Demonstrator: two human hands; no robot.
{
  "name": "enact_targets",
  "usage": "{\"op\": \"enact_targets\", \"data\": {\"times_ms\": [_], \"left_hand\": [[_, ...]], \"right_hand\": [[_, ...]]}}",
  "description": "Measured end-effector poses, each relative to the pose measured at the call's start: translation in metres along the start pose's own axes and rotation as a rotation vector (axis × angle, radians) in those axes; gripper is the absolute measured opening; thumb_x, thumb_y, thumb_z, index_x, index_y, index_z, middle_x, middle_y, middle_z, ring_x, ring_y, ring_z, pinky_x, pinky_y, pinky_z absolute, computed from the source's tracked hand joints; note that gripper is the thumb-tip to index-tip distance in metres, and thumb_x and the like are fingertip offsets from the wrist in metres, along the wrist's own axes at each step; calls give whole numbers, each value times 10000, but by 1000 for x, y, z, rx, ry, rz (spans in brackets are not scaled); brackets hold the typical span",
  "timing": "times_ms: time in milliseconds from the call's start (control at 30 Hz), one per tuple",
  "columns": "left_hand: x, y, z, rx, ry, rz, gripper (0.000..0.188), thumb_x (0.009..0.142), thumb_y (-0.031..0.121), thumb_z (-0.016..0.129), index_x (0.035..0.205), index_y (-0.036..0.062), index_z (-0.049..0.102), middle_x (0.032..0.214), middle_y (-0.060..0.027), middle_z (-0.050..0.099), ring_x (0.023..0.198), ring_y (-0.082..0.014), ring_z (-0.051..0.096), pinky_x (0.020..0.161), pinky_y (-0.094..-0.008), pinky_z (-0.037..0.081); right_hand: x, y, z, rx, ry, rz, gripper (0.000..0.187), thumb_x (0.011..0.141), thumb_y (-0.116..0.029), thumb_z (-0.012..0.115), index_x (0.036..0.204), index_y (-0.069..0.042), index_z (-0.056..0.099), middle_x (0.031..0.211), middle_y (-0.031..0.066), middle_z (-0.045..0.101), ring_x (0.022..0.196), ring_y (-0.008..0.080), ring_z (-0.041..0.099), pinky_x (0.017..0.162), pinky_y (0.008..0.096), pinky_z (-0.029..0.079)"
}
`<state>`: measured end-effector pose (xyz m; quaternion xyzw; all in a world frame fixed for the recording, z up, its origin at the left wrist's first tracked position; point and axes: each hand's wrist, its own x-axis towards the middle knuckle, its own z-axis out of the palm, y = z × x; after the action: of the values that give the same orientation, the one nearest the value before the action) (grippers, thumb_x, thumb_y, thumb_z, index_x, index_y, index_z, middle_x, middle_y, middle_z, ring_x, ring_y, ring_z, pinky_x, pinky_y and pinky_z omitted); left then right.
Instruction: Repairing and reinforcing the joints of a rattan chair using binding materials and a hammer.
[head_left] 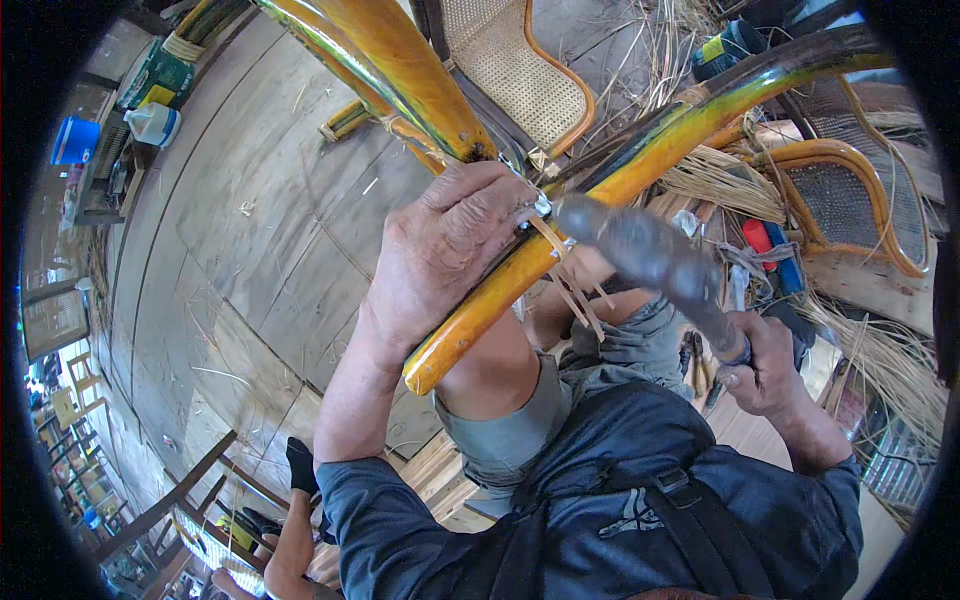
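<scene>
Close below me, glossy yellow-and-green poles meet in a joint; one pole (500,300) ends near my left wrist, and a thicker one (410,65) rises to the upper left. My left hand (455,235) is closed at this joint, its fingertips pinched by a small shiny white bit (543,205). What lies inside the pinch is hidden. Thin tan strips (575,280) dangle from the joint. My right hand (765,365) is wrapped around the handle of a grey hammer (650,250). The tool is smeared by motion, its far end close to my left fingertips.
Cane-woven chair parts (510,75) lie beyond the joint, and another woven frame (850,195) lies at the right. Bundles of loose strips (870,360) spread along the right side. A white jug (153,124) and blue container (75,140) stand far left. Another person's leg (290,545) shows lower left.
</scene>
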<state>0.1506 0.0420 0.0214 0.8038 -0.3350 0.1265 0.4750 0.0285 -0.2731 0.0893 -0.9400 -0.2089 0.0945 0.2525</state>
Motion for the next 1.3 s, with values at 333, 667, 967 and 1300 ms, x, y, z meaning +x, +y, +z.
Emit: {"op": "enact_targets", "data": {"times_ms": [333, 667, 967, 1300], "left_hand": [[-4, -4, 3, -74, -7, -32, 243, 745, 33, 656, 983, 74, 627, 965, -93, 607, 822, -274, 627, 708, -338, 525], [-3, 2, 2, -86, 31, -84, 215, 749, 52, 665, 960, 66, 629, 947, -99, 611, 826, -278, 628, 713, -337, 527], [-8, -4, 0, -41, -19, -63, 332, 717, 2, 659, 1033, 79, 594, 1020, -103, 588, 882, -279, 616, 730, -334, 530], [-11, -10, 6, -38, 53, -38, 381, 693, -80, 613, 1040, 76, 591, 1031, -97, 587, 877, -252, 618, 721, -318, 537]], "right_hand": [[3, -5, -1, 24, -5, 52, 488, 799, -416, 595, 1000, 24, 525, 612, 143, 546, 550, 348, 581, 515, 394, 460], [14, -17, -4, 81, -168, 271, 435, 814, -374, 597, 965, 28, 527, 603, 143, 538, 555, 363, 574, 516, 396, 454], [-17, -1, 21, 353, 105, 287, 466, 851, -417, 538, 917, 44, 533, 579, 102, 516, 500, 222, 540, 486, 308, 410], [-31, 8, 48, 513, 100, 438, 501, 855, -468, 541, 853, 33, 513, 549, 32, 489, 480, 111, 495, 455, 263, 389]]}}
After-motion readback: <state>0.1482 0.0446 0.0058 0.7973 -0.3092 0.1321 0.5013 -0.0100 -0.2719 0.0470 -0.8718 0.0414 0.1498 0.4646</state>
